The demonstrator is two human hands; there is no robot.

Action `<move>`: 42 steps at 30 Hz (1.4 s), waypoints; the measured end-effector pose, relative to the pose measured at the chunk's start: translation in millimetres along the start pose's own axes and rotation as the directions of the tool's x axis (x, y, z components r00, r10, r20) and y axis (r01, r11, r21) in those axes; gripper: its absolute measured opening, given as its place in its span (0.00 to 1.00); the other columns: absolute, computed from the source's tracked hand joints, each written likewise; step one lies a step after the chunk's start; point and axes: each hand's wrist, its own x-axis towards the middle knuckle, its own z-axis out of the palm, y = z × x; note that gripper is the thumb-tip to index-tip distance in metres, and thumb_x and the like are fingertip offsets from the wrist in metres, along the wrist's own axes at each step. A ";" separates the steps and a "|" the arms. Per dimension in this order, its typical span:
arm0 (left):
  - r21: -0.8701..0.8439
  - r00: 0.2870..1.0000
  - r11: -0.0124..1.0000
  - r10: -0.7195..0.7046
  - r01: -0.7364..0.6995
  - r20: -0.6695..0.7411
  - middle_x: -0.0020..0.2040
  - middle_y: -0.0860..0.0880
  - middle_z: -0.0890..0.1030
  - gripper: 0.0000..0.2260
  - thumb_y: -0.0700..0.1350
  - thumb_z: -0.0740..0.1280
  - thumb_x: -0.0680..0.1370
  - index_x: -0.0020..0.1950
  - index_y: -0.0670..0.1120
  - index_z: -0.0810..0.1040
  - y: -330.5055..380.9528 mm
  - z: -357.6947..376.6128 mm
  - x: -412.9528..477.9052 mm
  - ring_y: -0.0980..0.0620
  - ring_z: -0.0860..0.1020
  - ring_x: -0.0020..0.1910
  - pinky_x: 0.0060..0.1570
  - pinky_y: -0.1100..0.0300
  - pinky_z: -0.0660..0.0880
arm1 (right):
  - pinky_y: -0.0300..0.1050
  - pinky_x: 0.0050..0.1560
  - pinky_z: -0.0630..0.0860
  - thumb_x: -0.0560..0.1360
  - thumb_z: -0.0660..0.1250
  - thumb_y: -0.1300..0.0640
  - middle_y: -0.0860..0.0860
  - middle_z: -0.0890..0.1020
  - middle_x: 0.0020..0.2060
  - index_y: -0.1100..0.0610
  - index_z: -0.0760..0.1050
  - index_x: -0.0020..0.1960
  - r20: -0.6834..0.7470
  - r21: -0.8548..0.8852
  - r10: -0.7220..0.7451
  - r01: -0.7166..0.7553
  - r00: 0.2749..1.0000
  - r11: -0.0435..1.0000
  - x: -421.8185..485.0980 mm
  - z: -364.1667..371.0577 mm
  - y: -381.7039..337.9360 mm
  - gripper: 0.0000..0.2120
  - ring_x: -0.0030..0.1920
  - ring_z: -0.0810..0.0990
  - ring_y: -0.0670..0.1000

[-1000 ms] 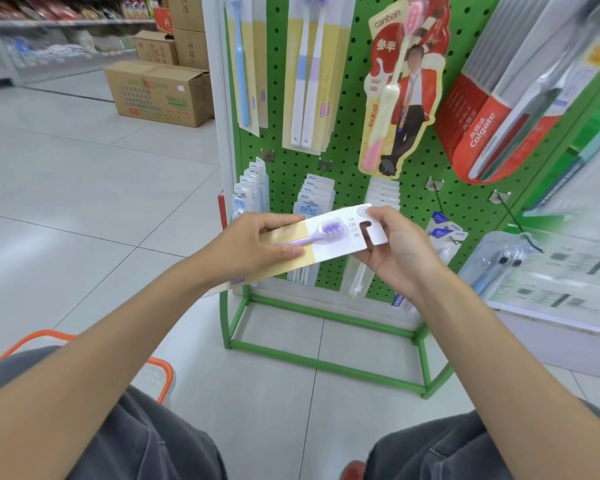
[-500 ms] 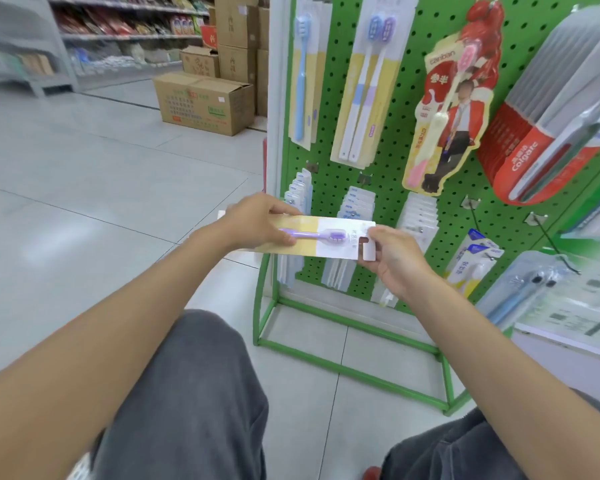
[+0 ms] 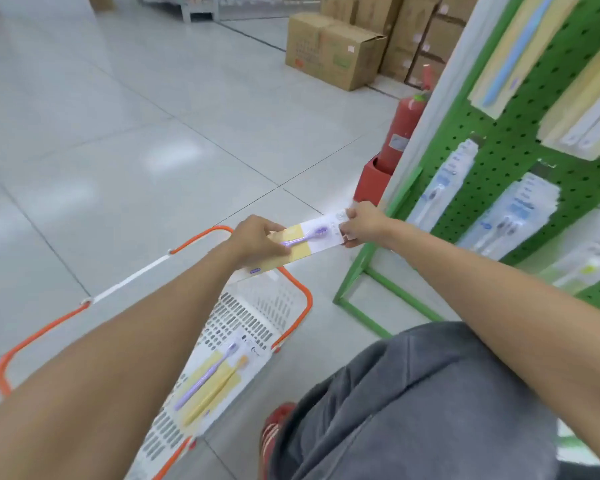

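Glossy floor tiles (image 3: 136, 150) fill a shop, and a green pegboard rack (image 3: 499, 157) stands just right of the hands. The left hand (image 3: 257, 242) grips the yellow end of the toothbrush pack (image 3: 312, 237) and the right hand (image 3: 362, 223) pinches its white end. The pack stretches between them above the basket (image 3: 243, 317), bristles toward the right hand.

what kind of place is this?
Most likely a shop or supermarket aisle: a green pegboard rack hung with toothbrush packs, a shopping basket on the floor, stacked cardboard boxes behind. The left hand and right hand hold one purple toothbrush pack.
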 end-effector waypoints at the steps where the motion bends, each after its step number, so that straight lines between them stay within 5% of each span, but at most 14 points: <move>1: -0.015 0.999 0.999 -0.047 0.047 0.003 0.35 0.53 0.77 0.13 0.45 0.75 0.70 0.54 0.53 0.85 -23.2 1.0 -3.2 0.53 0.75 0.37 0.32 0.69 0.68 | 0.50 0.44 0.80 0.74 0.60 0.71 0.58 0.77 0.32 0.66 0.72 0.37 0.044 -0.091 0.016 -0.012 0.999 0.996 10.6 20.6 -1.8 0.08 0.37 0.80 0.58; 3: -0.012 0.990 0.990 -0.143 0.143 0.016 0.34 0.45 0.77 0.12 0.45 0.75 0.71 0.55 0.51 0.85 -69.8 4.8 -8.7 0.53 0.73 0.33 0.26 0.71 0.63 | 0.46 0.39 0.79 0.74 0.60 0.71 0.56 0.75 0.28 0.60 0.66 0.32 0.128 -0.232 0.016 0.014 0.992 0.973 29.8 65.3 -1.6 0.14 0.32 0.79 0.56; 4: -0.006 0.981 0.981 -0.193 0.194 0.035 0.42 0.40 0.80 0.13 0.45 0.76 0.71 0.56 0.49 0.85 -93.2 7.8 -11.5 0.50 0.78 0.37 0.28 0.70 0.65 | 0.43 0.35 0.78 0.74 0.61 0.70 0.56 0.75 0.28 0.59 0.66 0.33 0.174 -0.297 0.006 0.047 0.985 0.954 36.8 87.7 -0.8 0.13 0.30 0.77 0.55; 7: 0.005 0.921 0.928 -0.371 0.373 0.118 0.63 0.41 0.79 0.23 0.49 0.77 0.71 0.64 0.45 0.80 -163.8 23.3 -23.0 0.44 0.77 0.62 0.54 0.60 0.72 | 0.38 0.28 0.73 0.76 0.63 0.67 0.54 0.76 0.31 0.58 0.67 0.35 0.319 -0.435 0.004 0.143 0.948 0.889 52.1 155.9 9.1 0.12 0.32 0.78 0.52; 11: 0.050 0.846 0.854 -0.519 0.517 0.120 0.66 0.44 0.77 0.29 0.54 0.78 0.69 0.67 0.43 0.78 -233.0 58.4 -41.3 0.45 0.75 0.64 0.60 0.57 0.69 | 0.49 0.51 0.75 0.79 0.59 0.64 0.62 0.79 0.53 0.67 0.74 0.55 0.443 -0.536 -0.026 0.288 0.896 0.793 60.0 224.6 41.3 0.09 0.57 0.78 0.62; 15: 0.128 0.813 0.829 -0.559 0.545 0.161 0.70 0.44 0.74 0.31 0.57 0.75 0.72 0.71 0.45 0.74 -263.6 93.4 -50.4 0.45 0.73 0.67 0.61 0.57 0.69 | 0.48 0.55 0.73 0.79 0.57 0.65 0.62 0.75 0.61 0.66 0.71 0.62 0.460 -0.586 -0.057 0.352 0.886 0.730 61.9 239.4 57.0 0.13 0.59 0.76 0.61; 18: 0.117 0.796 0.820 -0.572 0.560 0.196 0.77 0.46 0.63 0.36 0.55 0.71 0.76 0.78 0.46 0.61 -265.1 111.1 -52.0 0.45 0.64 0.75 0.70 0.54 0.62 | 0.51 0.63 0.73 0.78 0.56 0.65 0.61 0.74 0.64 0.66 0.72 0.64 0.416 -0.591 -0.119 0.367 0.902 0.719 69.0 229.5 59.1 0.16 0.63 0.74 0.60; 20: 0.107 0.802 0.819 -0.574 0.564 0.167 0.77 0.46 0.65 0.31 0.54 0.70 0.77 0.76 0.45 0.64 -258.9 114.4 -46.0 0.46 0.66 0.74 0.70 0.54 0.64 | 0.51 0.66 0.71 0.79 0.56 0.65 0.58 0.74 0.67 0.63 0.72 0.68 0.377 -0.552 -0.159 0.359 0.913 0.753 70.3 218.6 57.3 0.19 0.66 0.73 0.58; 22: -0.004 0.833 0.840 -0.538 0.543 0.129 0.64 0.44 0.77 0.20 0.50 0.71 0.77 0.65 0.44 0.76 -241.2 110.0 -34.2 0.48 0.78 0.59 0.56 0.56 0.75 | 0.48 0.65 0.71 0.78 0.57 0.63 0.56 0.75 0.67 0.59 0.72 0.68 0.331 -0.497 -0.210 0.359 0.920 0.790 68.6 207.2 52.3 0.19 0.66 0.73 0.56; 25: -0.171 0.904 0.887 -0.421 0.428 0.080 0.43 0.45 0.82 0.01 0.41 0.72 0.75 0.44 0.44 0.82 -187.1 96.2 -16.8 0.51 0.79 0.37 0.39 0.59 0.77 | 0.49 0.59 0.75 0.76 0.58 0.64 0.54 0.79 0.58 0.57 0.78 0.60 0.232 -0.420 -0.247 0.326 0.941 0.847 60.6 181.8 36.9 0.16 0.58 0.77 0.55; 28: -0.218 0.957 0.932 -0.286 0.289 0.045 0.38 0.49 0.81 0.03 0.39 0.70 0.74 0.41 0.44 0.81 -115.3 80.1 -1.4 0.52 0.79 0.37 0.39 0.59 0.76 | 0.50 0.50 0.80 0.73 0.61 0.65 0.51 0.80 0.40 0.58 0.81 0.47 0.126 -0.296 -0.240 0.267 0.963 0.917 47.3 135.0 20.1 0.11 0.43 0.80 0.55; 32: -0.230 0.996 0.969 -0.080 0.085 0.031 0.41 0.48 0.81 0.03 0.40 0.69 0.75 0.45 0.42 0.82 -11.6 64.5 15.0 0.53 0.78 0.37 0.37 0.63 0.72 | 0.43 0.36 0.78 0.73 0.62 0.66 0.55 0.82 0.36 0.63 0.80 0.44 -0.060 -0.053 -0.182 0.179 0.981 0.982 21.1 50.1 9.3 0.08 0.30 0.79 0.49; 36: -0.227 0.994 0.969 0.109 -0.099 0.031 0.45 0.45 0.83 0.04 0.41 0.68 0.75 0.42 0.46 0.82 92.7 62.3 21.3 0.51 0.78 0.39 0.41 0.61 0.74 | 0.42 0.35 0.77 0.73 0.63 0.66 0.54 0.82 0.35 0.60 0.79 0.39 -0.291 0.214 -0.100 0.166 0.952 0.963 -19.6 -28.6 -1.8 0.08 0.33 0.79 0.52; 42: -0.175 0.952 0.941 0.302 -0.290 0.044 0.43 0.41 0.83 0.03 0.39 0.68 0.76 0.44 0.41 0.81 217.7 68.0 24.8 0.48 0.77 0.40 0.48 0.54 0.77 | 0.47 0.47 0.78 0.74 0.61 0.65 0.52 0.84 0.44 0.62 0.80 0.41 -0.616 0.136 -0.100 0.231 0.781 0.963 -80.7 -125.8 -3.5 0.09 0.46 0.82 0.55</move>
